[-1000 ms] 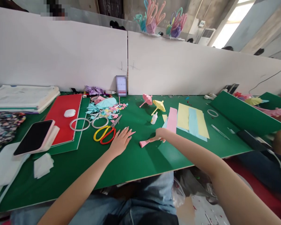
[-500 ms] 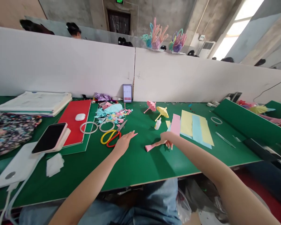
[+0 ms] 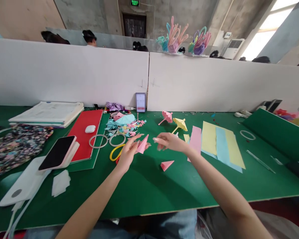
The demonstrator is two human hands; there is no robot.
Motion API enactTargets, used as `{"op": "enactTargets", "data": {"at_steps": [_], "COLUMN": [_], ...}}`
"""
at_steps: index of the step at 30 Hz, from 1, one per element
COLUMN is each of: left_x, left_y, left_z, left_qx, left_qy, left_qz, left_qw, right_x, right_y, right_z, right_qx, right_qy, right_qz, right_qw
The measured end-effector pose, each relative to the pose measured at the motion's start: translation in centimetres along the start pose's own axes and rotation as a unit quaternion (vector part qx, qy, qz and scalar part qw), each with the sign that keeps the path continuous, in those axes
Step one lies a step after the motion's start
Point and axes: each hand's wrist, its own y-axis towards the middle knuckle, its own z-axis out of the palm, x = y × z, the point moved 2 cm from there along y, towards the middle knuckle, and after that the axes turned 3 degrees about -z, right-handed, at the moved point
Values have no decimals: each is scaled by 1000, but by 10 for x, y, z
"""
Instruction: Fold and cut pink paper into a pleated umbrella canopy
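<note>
My left hand [image 3: 129, 151] holds a pink folded paper cone [image 3: 143, 145], its point tilted up and to the right. Just right of it, above the table, is my right hand [image 3: 169, 142], slightly blurred, fingers loosely bent and apart with nothing visible in them. Below that hand a second pink folded paper piece [image 3: 166, 165] lies on the green table. Partly hidden behind my left hand are scissors with a yellow handle [image 3: 114, 152]. A pink paper umbrella [image 3: 166, 117] and a yellow paper umbrella [image 3: 180, 124] lie beyond my right hand.
Paper scraps [image 3: 124, 122] are heaped near two white rings. Yellow and blue sheets [image 3: 223, 142] and a pink strip [image 3: 195, 139] lie at right. At left are a phone [image 3: 58, 152], a red folder [image 3: 87, 122] and a power bank [image 3: 22, 181]. A white partition [image 3: 89, 73] stands behind.
My right hand has let go of the pink folded piece on the table and moved up and left toward my left hand. The left hand has turned, showing its cone upright. The view has shifted slightly.
</note>
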Motion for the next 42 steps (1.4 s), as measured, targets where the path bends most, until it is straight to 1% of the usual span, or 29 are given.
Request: {"op": "enactTargets", "data": {"at_steps": [1,2,3,4,5,6,7,8,9,10,11,12,15,16,18,20,21,23,25,27,28,29,31,32,33,35,37,39,42], "left_x": [-10,-20,-30,-41,-51,-61,-69,-77,-83,-89,-93,-95,-93,-90,-82,-74,-72,-70,-71,-74,-76,-79,-85,-88,-90,-93,-95,-93,-88], "left_y": [0,0,1,1,2,3,4,5,6,7,8,9,15,17,21,23,24,23,21,18,17,15,12,10,9,5,3,2,1], "left_z": [2,4,6,7,7,6,5,4,3,1,-1,-4,-11,-12,-13,-11,-10,-5,-3,-6,-9,-14,-24,-27,-29,-29,-25,-20,-13], "left_qx": [-6,-13,-14,-16,-17,-18,-5,19,55,81,92,100,134,147,155,142,142,150,162,150,124,87,20,8,22,82,114,118,113], "left_qy": [-49,-66,-62,-45,-21,4,24,39,49,54,51,34,-77,-126,-222,-292,-312,-314,-254,-121,-33,51,177,211,225,234,245,260,263], "left_qz": [-14,-23,-27,-19,-3,11,12,7,-6,-11,-13,-19,-56,-70,-91,-112,-123,-145,-159,-147,-124,-96,-47,-36,-34,-35,-17,-5,-6], "left_qw": [999,997,998,999,1000,1000,1000,999,997,995,994,994,986,979,958,939,931,926,940,970,984,990,983,977,974,968,963,958,958], "right_x": [9,19,26,30,31,32,33,34,35,37,39,42,49,51,53,52,51,50,49,49,49,49,49,49,49,49,49,48,48], "right_y": [1,1,2,5,8,11,14,16,17,18,17,17,16,16,19,24,26,28,29,28,28,27,24,24,23,24,25,25,23], "right_z": [5,10,14,18,21,23,24,23,22,19,17,14,10,9,10,13,15,17,20,21,21,20,20,20,21,24,26,28,32], "right_qx": [-15,-34,-50,-78,-115,-145,-172,-198,-217,-228,-231,-221,-170,-160,-143,-154,-172,-208,-222,-224,-228,-232,-233,-225,-209,-165,-133,-118,-94], "right_qy": [40,129,209,275,321,346,364,372,375,377,379,385,418,423,418,401,393,384,392,407,409,408,411,422,440,480,508,533,576], "right_qz": [-58,-160,-227,-253,-256,-254,-250,-242,-237,-233,-231,-232,-263,-281,-311,-321,-322,-321,-313,-298,-292,-288,-284,-280,-273,-259,-242,-220,-186], "right_qw": [997,978,950,924,905,891,881,874,870,867,866,865,853,846,842,844,844,840,836,834,834,835,834,833,829,821,816,808,791]}}
